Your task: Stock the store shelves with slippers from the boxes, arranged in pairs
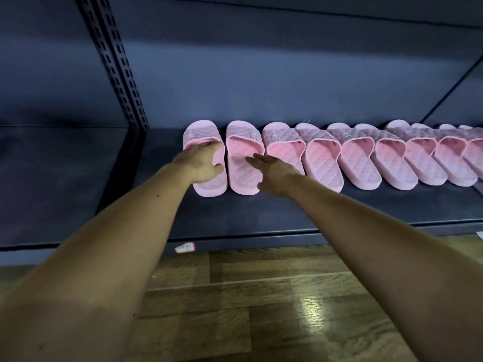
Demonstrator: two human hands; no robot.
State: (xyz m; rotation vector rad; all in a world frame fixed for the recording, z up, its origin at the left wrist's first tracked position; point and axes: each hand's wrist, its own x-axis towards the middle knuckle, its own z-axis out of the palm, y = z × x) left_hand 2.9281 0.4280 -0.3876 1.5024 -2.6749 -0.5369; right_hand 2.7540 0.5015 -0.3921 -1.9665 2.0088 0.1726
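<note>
At the bottom of the frame lies a brown wood-plank floor point(261, 296), with two bare forearms reaching up and inward from the lower corners. Above the floor runs the front lip of a dark blue-grey metal shelf point(235, 212), and a small white-and-red price tag point(184, 247) sits on that lip left of centre. Near the middle of the frame the hands are apart, each on its own slipper. The left hand point(200, 163) rests on the footbed of the leftmost pink quilted rubber slipper point(202, 131), its fingers reaching to the mouth of the strap and its thumb lying along the inner edge; whether the fingers curl under the strap to grip it cannot be told. The right hand point(274, 171) is flat with fingers straight and spread, lying over the heel half of the second pink quilted slipper point(241, 168), which stands just beside the first, toes pointing to the back. From these two a row of matching pink slippers point(363, 158) runs to the right edge of the frame, each slanted and overlapping the next. Behind them rises the plain dark back panel point(261, 74), and in the upper left a slotted dark metal upright point(115, 61) slants down to the shelf.
</note>
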